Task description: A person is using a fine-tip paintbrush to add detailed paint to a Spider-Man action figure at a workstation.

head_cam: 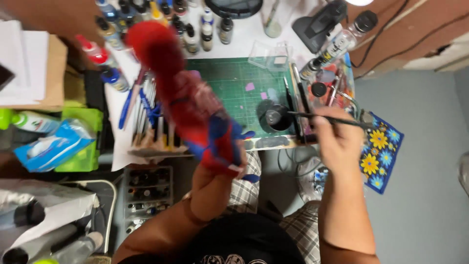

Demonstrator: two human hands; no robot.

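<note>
My left hand (215, 178) grips a red and blue figure (188, 98) by its lower end and holds it up over the desk, its red head pointing far left. The figure is blurred. My right hand (337, 139) holds a thin black paintbrush (317, 116) whose tip reaches left over a small dark cup (277, 117). The cup stands on the right edge of a green cutting mat (229, 83).
Several small paint bottles (195, 29) line the back of the desk. A rack of brushes (151, 132) sits left of the mat, a paint-stained palette (337, 83) to the right. Tissue pack (53, 144), green box and papers lie left. A flowered cloth (381, 151) hangs at right.
</note>
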